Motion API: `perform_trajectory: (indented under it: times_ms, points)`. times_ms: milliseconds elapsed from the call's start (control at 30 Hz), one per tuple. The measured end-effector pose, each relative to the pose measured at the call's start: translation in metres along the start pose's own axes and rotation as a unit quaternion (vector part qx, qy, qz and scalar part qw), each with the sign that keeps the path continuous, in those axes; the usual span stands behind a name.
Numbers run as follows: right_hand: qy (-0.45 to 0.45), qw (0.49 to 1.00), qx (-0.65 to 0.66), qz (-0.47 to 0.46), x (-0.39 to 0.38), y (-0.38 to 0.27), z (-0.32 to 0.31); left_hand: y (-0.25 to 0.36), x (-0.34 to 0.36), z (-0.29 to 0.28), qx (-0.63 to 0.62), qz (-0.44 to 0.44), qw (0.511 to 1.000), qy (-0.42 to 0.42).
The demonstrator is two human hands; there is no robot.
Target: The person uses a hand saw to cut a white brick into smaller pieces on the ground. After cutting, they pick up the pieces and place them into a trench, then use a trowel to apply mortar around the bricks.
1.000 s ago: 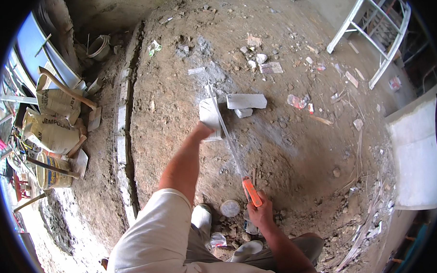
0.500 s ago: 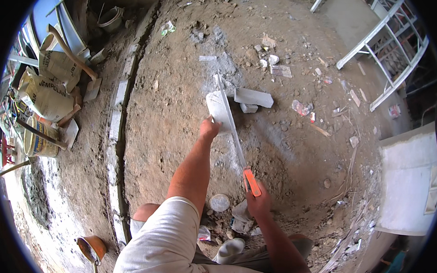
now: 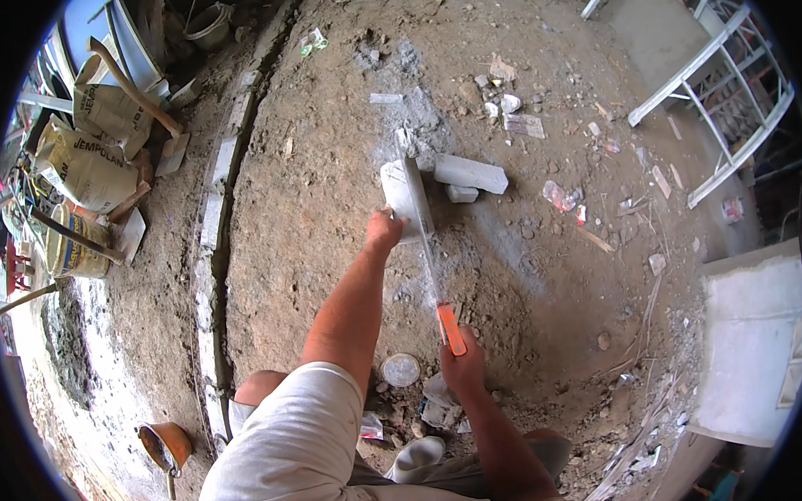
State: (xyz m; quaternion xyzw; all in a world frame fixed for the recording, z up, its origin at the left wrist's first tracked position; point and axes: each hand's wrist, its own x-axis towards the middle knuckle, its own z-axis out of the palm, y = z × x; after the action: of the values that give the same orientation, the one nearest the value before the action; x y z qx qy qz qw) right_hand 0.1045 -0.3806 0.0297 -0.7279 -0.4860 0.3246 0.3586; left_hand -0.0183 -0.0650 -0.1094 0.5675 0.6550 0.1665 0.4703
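Earth floor bears the block, just beyond and touching the left grip, whose closure cannot be told, while the right grip is wrapped round the saw laid over it: sawing judged unfinished, block apparently unparted, cut depth unverifiable.

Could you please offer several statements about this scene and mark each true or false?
1. The right hand grips the orange saw handle. True.
2. The left hand touches nothing. False: it is on a pale block.
3. Nothing lies to the right of that block. False: a second block does.
4. A ladder-like metal frame shows at the picture's upper right. True.
5. A pale disc lies nearer the person than either block. True.
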Motion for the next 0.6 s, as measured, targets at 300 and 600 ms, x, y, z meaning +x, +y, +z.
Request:
perform_trajectory:
  times_ms: [300,600]
  points:
    - [0.019,0.999,0.028,0.0,0.0,0.002,0.002,0.008,-0.01,-0.004,0.0,-0.009,1.0,-0.003]
    - [0.024,1.0,0.008,0.0,-0.005,-0.001,0.005,0.013,-0.015,-0.004,0.001,0.002,1.0,0.024]
